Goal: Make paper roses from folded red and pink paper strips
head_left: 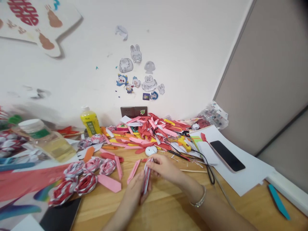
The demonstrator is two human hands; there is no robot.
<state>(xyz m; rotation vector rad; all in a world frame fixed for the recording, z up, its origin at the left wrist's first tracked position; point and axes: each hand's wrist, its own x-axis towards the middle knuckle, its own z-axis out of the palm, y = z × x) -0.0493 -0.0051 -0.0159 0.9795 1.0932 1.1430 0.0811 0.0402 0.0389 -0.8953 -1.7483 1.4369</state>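
Observation:
Between my two hands, above the wooden table [163, 205], is a narrow bundle of folded paper strips [146, 180] in white, red and dark tones. My left hand [139, 186] is wrapped around its lower part. At the top end, the fingers of my right hand [158, 165] pinch the strips; a bracelet circles that wrist. Just beyond my hands lies a round white case [151, 150]. Loose pink folded strips [133, 171] lie left of my left hand. Farther left sit several red-and-white paper rosettes [86, 183] and a wide pink paper piece [109, 183].
A large heap of red, pink and yellow folded papers [154, 130] lies against the wall. A yellow glue gun [184, 143] with a dark cable, a phone [227, 155] on white paper, a teal tool [278, 201], a large jar [48, 141] and a yellow drink bottle [90, 122] surround the work area.

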